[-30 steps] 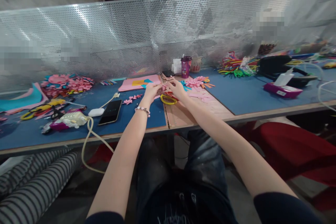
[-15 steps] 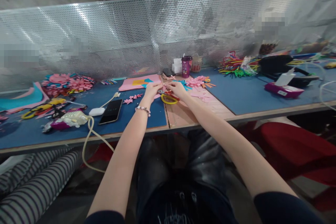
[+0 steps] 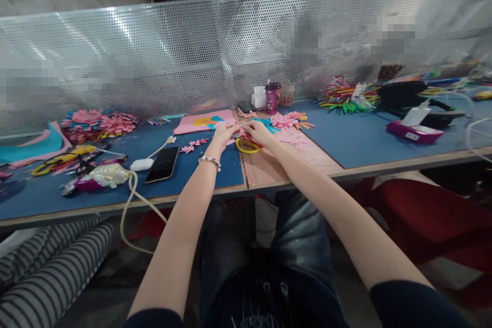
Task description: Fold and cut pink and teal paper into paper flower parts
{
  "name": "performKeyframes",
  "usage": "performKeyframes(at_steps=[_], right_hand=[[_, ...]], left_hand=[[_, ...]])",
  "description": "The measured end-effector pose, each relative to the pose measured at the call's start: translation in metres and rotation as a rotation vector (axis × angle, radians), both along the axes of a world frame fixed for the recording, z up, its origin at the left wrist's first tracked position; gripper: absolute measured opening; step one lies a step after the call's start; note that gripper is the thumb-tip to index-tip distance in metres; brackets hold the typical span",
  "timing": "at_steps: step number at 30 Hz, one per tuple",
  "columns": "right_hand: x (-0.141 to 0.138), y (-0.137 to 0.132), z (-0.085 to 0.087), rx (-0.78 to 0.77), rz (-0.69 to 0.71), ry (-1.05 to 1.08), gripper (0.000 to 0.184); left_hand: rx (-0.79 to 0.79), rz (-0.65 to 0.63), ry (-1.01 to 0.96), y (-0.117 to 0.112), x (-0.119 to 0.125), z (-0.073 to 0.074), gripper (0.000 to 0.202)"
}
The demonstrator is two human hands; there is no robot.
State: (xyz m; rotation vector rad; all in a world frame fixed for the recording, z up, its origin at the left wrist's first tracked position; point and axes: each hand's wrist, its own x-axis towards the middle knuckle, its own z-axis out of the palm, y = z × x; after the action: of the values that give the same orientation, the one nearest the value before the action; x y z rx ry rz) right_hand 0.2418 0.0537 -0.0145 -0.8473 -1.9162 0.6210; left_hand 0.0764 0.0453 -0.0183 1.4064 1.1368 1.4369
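Note:
My left hand (image 3: 224, 133) and my right hand (image 3: 258, 131) meet over the middle of the blue table (image 3: 200, 174), fingertips pinched together on a small pink paper piece (image 3: 239, 128) between them. Just under my right hand lie scissors with yellow and red handles (image 3: 246, 144). A pink paper sheet (image 3: 203, 121) with blue and yellow shapes lies right behind my hands. Small pink paper bows (image 3: 194, 144) sit to the left of my left hand. A bead bracelet is on my left wrist.
A black phone (image 3: 162, 163) and white charger (image 3: 141, 164) lie left of centre, a glue gun (image 3: 96, 178) with cable further left. Pink paper flowers (image 3: 98, 122), a purple cup (image 3: 272, 97), coloured strips (image 3: 342, 96) and a pink box (image 3: 413, 132) are around. A person's striped sleeve (image 3: 46, 277) is at lower left.
My hands have stayed together on the pink piece, with only slight finger movement and a small drop toward the table.

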Motion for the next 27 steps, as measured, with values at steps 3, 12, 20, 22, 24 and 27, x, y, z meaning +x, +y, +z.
performKeyframes(at_steps=[3, 12, 20, 22, 24, 27], right_hand=[[-0.003, 0.0, -0.002, -0.07, 0.026, 0.036, 0.026], [-0.002, 0.006, -0.006, -0.161, 0.077, 0.172, 0.033], [0.0, 0.007, -0.003, -0.012, -0.044, -0.001, 0.034], [-0.001, 0.009, -0.004, -0.034, -0.024, 0.024, 0.036], [-0.003, 0.01, -0.006, -0.083, 0.02, 0.074, 0.035], [-0.004, 0.011, -0.008, -0.183, 0.085, 0.208, 0.021]], left_hand=[[0.027, 0.019, -0.003, -0.002, 0.002, 0.001, 0.018], [0.039, 0.001, -0.055, -0.008, 0.005, 0.006, 0.015], [-0.014, -0.023, -0.081, -0.004, 0.006, 0.003, 0.021], [-0.011, -0.022, -0.114, -0.002, 0.005, 0.001, 0.021], [-0.001, -0.022, -0.15, -0.001, 0.004, 0.0, 0.02], [0.007, -0.029, -0.165, -0.002, 0.003, 0.001, 0.019]])
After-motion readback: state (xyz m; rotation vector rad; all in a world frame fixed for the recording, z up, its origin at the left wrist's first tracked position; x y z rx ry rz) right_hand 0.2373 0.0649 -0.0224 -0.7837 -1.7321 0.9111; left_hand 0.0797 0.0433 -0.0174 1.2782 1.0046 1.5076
